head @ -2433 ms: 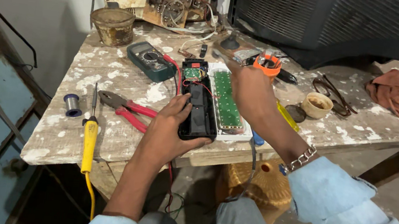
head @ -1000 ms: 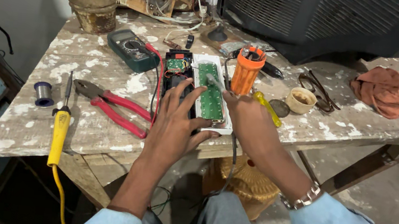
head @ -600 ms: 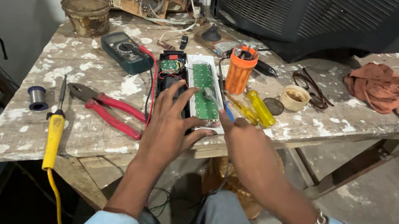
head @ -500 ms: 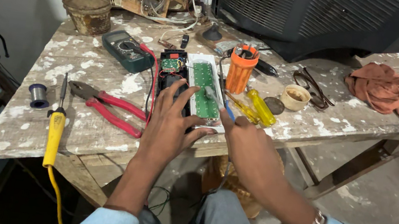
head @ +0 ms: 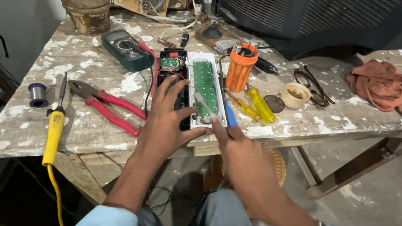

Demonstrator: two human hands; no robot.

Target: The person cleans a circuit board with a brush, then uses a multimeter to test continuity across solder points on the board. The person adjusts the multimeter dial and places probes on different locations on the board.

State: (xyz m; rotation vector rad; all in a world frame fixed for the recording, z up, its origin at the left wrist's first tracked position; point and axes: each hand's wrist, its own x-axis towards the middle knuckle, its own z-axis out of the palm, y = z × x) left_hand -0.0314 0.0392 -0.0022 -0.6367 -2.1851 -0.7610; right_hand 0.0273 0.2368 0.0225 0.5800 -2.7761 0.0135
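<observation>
An opened device lies near the table's front edge. It has a black casing half [head: 171, 64] with a small board and red wires, and a white half with a long green circuit board [head: 205, 85]. My left hand [head: 167, 124] lies spread over the black half, its thumb pressed against the white half's near end. My right hand [head: 242, 153] is at the table edge just right of it, fingertips closed on the end of a blue-handled screwdriver [head: 229, 115].
An orange tool holder [head: 240, 69], yellow screwdrivers [head: 261, 106], a small cup [head: 295, 95], glasses [head: 315, 88] and a brown rag [head: 395, 94] lie to the right. A multimeter [head: 127, 49], red pliers [head: 108, 107], yellow soldering iron [head: 54, 131] and solder spool [head: 38, 94] lie to the left.
My right hand has drawn back from the orange tool holder, now standing upright, to the blue screwdriver at the near edge. My left hand has stayed on the black casing.
</observation>
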